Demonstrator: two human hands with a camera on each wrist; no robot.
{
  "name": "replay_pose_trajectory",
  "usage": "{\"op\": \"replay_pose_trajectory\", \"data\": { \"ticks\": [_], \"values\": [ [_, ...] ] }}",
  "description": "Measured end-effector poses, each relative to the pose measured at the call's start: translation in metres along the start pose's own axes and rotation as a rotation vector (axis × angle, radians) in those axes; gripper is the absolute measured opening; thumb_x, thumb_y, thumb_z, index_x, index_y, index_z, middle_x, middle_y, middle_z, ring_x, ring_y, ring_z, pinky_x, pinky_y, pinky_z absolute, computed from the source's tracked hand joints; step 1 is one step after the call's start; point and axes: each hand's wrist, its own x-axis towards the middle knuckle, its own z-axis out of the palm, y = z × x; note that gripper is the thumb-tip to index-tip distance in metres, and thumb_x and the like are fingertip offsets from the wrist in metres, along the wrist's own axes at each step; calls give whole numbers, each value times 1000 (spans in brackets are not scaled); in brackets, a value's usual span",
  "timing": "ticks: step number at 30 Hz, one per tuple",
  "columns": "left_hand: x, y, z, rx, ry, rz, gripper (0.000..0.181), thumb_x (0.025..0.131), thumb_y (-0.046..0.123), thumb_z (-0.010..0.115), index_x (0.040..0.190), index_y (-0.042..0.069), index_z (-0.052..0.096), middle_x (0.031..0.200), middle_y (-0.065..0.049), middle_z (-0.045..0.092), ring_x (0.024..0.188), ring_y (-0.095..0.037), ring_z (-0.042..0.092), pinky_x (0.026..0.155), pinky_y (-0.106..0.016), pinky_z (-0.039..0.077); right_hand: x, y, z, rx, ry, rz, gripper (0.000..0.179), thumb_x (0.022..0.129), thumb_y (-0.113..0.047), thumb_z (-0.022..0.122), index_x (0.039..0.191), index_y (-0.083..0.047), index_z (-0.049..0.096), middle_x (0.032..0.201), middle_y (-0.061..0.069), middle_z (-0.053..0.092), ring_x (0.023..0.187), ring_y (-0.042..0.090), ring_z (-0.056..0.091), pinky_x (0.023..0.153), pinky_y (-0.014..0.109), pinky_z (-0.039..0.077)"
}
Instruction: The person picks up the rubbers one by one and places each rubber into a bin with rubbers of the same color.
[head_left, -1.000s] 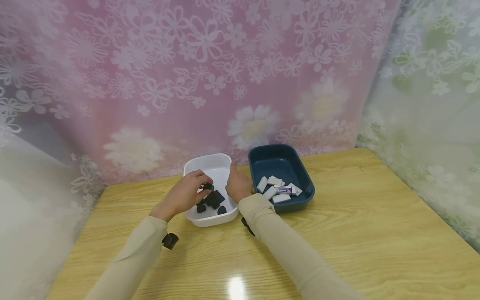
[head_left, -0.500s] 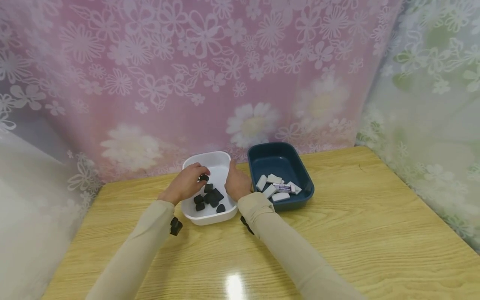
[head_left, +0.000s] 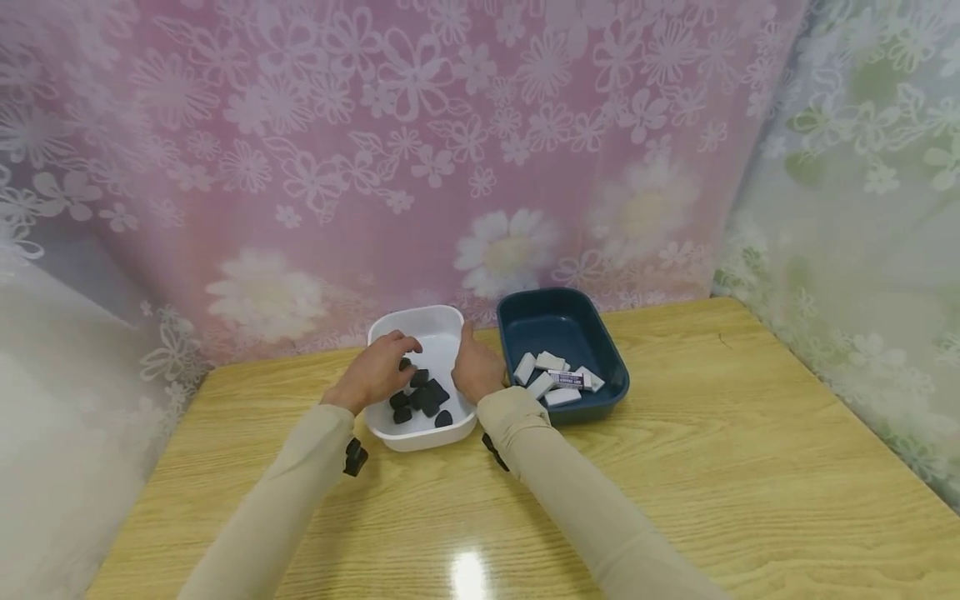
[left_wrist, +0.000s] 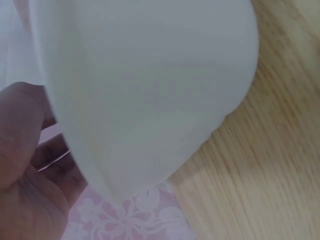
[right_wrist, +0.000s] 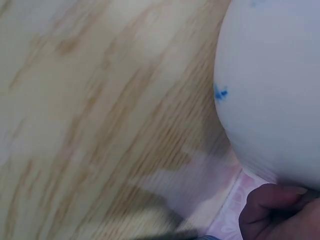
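A white tray (head_left: pixel 435 437) holds several small black blocks (head_left: pixel 429 392), some square and some rounded. Over its left side hangs my left hand (head_left: pixel 378 369), fingers bent and spread from the thumb, with one black block (head_left: pixel 406 364) just beneath the fingertips. The left wrist view has this hand (left_wrist: pixel 35 165) partly hidden behind the tray's pale wall (left_wrist: pixel 150 100). My right hand (head_left: pixel 478 367) grips the tray's right rim, thumb on top; in the right wrist view its curled fingers (right_wrist: pixel 272 202) sit at the tray's edge.
Close on the right, a dark blue tray (head_left: pixel 611 350) contains several white eraser-like blocks (head_left: pixel 540 385), one in a printed sleeve (head_left: pixel 567 380). Both trays stand on a wooden table (head_left: pixel 712 467) near its back edge, against a pink flowered curtain (head_left: pixel 375 208).
My left hand moved back and left within the white tray, carrying a black block away from the pile; its fingers have since loosened from it. The right hand stayed on the rim.
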Motion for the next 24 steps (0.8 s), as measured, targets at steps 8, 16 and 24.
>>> {"op": "replay_pose_trajectory", "data": {
  "ticks": [8,16,24],
  "values": [
    [-16,1,3,40,15,-11,29,91,14,62,118,2,62,112,-14,58,95,-26,56,84,-42,47,-3,1,4,-9,7,-13,77,91,-20,62,152,-10,17,72,10,64,57,23,60,54,42,51],
    [-24,3,0,84,89,-49,39,91,17,62,125,-2,55,122,-18,53,111,-34,47,92,-45,43,-5,1,2,-90,40,-41,81,90,-26,65,150,-3,16,139,22,41,92,31,63,72,45,53],
    [-26,3,-10,59,75,-105,49,93,19,59,134,-4,45,129,-21,48,115,-36,45,94,-47,41,0,-1,3,188,175,-82,71,95,-21,56,152,-12,15,139,19,29,124,36,35,84,50,46]
  ]
}}
